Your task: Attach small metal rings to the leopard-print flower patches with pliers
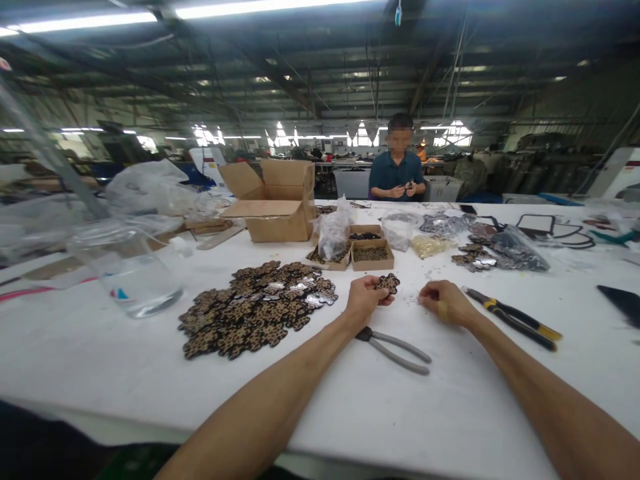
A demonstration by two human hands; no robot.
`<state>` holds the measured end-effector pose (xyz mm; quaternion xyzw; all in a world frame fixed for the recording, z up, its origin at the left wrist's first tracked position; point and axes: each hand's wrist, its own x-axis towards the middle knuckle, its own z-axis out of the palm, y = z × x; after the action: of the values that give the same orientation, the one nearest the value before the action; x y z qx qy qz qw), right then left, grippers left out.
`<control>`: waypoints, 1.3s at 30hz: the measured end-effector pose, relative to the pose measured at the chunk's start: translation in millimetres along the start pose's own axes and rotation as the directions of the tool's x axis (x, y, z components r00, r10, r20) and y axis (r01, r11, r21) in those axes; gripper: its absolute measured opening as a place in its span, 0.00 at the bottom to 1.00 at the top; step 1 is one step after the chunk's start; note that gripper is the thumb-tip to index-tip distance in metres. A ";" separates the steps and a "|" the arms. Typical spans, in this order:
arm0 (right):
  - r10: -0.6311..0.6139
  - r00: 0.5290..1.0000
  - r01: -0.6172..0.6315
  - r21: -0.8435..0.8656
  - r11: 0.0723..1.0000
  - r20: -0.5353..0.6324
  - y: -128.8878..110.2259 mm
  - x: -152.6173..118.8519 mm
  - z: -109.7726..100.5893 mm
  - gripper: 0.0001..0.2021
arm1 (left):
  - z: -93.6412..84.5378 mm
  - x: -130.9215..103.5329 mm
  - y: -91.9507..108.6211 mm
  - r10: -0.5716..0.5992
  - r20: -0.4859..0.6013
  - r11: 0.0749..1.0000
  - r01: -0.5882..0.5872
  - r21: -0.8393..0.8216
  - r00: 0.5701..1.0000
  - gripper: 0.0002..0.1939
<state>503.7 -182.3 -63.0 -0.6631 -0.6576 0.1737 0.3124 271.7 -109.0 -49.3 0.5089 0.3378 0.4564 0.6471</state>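
Note:
My left hand [367,297] pinches a small leopard-print patch [389,284] with a scalloped, flower-like edge, held just above the white table. To its right, my right hand [443,300] is closed, fingertips down at a scatter of tiny bits [411,298] on the tabletop; what it grips, if anything, is too small to make out. Under my left wrist lie grey-handled pliers [400,350], their jaws partly hidden by the wrist. Yellow-and-black pliers [515,319] rest beside my right wrist. Left of my hands spreads a large overlapping pile of leopard-print patches [250,313].
Small cardboard trays of little parts [373,255] stand beyond my hands, near an open cardboard box [280,220]. A clear plastic jug [135,273] leans at the left. Plastic bags [520,247] lie at the right. A person [397,167] sits across the table, hands together.

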 end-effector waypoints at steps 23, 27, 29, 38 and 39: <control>-0.131 0.987 0.122 -0.103 0.987 -0.089 -11.4 -3.4 22.1 0.11 | 4.0 -6.8 -4.3 -0.045 0.003 0.999 0.044 0.019 0.999 0.23; -0.155 0.988 0.153 -0.095 0.984 -0.012 -17.4 1.5 29.6 0.09 | 5.2 -9.3 -3.8 -0.058 0.001 0.998 0.058 0.022 0.998 0.21; -0.135 0.990 0.140 -0.108 0.984 0.051 -19.6 5.5 29.8 0.08 | 5.4 -10.3 -3.4 -0.062 -0.001 0.998 0.062 0.025 0.998 0.20; -0.139 0.988 0.144 -0.095 0.985 0.060 -32.1 0.4 24.9 0.07 | 3.9 -7.2 -9.9 -0.054 0.004 0.998 0.054 0.009 0.999 0.17; -0.139 0.990 0.140 -0.031 0.990 0.032 -32.3 -0.8 24.7 0.09 | 3.7 -7.2 -10.4 -0.053 0.005 0.999 0.053 0.012 0.999 0.17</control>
<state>463.2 -180.4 -60.8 -0.6181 -0.7096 0.1503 0.3031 275.1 -117.7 -58.6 0.5047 0.3521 0.4356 0.6569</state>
